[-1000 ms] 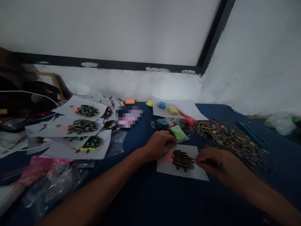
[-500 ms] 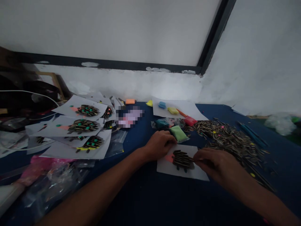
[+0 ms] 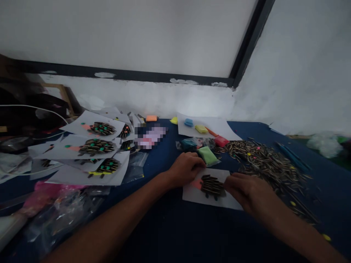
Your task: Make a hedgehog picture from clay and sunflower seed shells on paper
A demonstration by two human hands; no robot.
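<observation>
On the blue table lies a small white sheet of paper (image 3: 192, 196) bearing a hedgehog figure (image 3: 211, 185): a body of striped sunflower seeds, a pink snout and dark feet. My left hand (image 3: 187, 168), its fingers curled together, holds the paper at its upper left edge. At the figure's right end, my right hand (image 3: 242, 188) pinches a sunflower seed against the body; its fingers mostly hide the seed. A heap of loose sunflower seeds (image 3: 270, 160) spreads beyond my right hand. A green clay packet (image 3: 207, 156) lies just above the paper.
Sheets with finished-looking seed hedgehogs (image 3: 95, 146) are piled at the left, above crumpled clear plastic bags (image 3: 68, 208). Blue clay (image 3: 188, 122) and yellow clay (image 3: 201, 128) lie on a white sheet at the back, with a red packet (image 3: 221, 141) near its front edge.
My right hand has shifted slightly left, closer against the figure's right end, and the seed at its fingertips shows less. My left hand stays on the paper.
</observation>
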